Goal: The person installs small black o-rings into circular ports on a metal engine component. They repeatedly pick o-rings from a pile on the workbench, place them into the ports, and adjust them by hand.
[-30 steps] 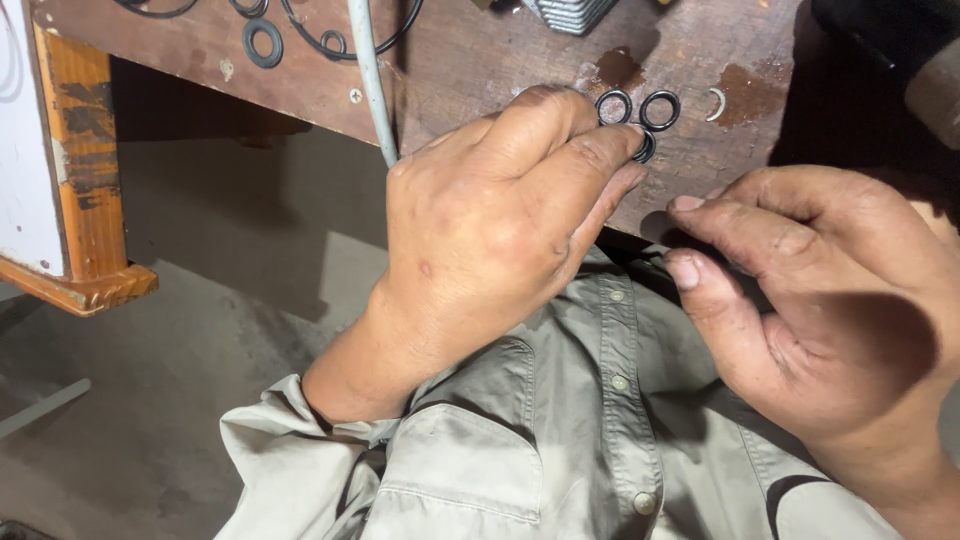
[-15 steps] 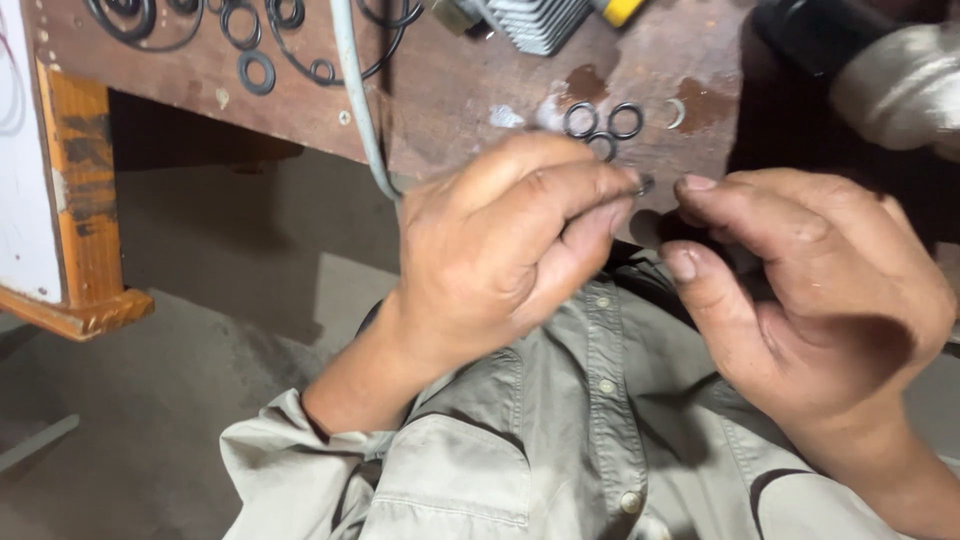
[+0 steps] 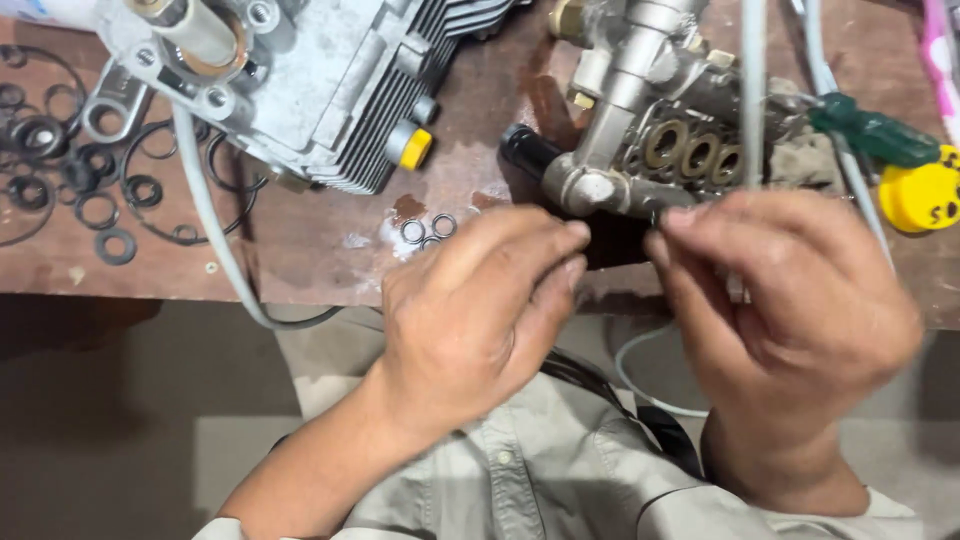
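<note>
Grey cast-metal pump head [image 3: 640, 150], with its row of three brass-ringed ports facing up, lies on the worn brown wooden bench [image 3: 300, 260] right at the edge, and both of the person's hands are raised just in front of it. The left hand [image 3: 480, 310] is curled with fingers bent in towards the thumb, the right hand [image 3: 790, 310] likewise, and their fingertips nearly meet over the dark gap below the pump head; something very small may be pinched between them, but the blur and the fingers themselves hide it, so I cannot tell what, if anything, either hand grips. Neither hand touches the pump head from what shows. Three small black rubber O-rings [image 3: 428, 230] sit loose on the bench just left of the left hand, unfitted. Farther left a scatter of larger black seals and rings [image 3: 70, 180] is spread out, well apart from the hands, beside the finned silver engine casing with a yellow cap [image 3: 330, 90]. A grey hose [image 3: 215, 230] loops over the bench edge, a green-handled screwdriver [image 3: 875, 135] lies beyond the pump head, and a yellow round plastic cap [image 3: 925, 195] rests at the far right. To my eye the job is in the middle: the pump is stripped and open, seals are laid out, the brass-ringed ports look bare, and many rings are waiting to go in
</note>
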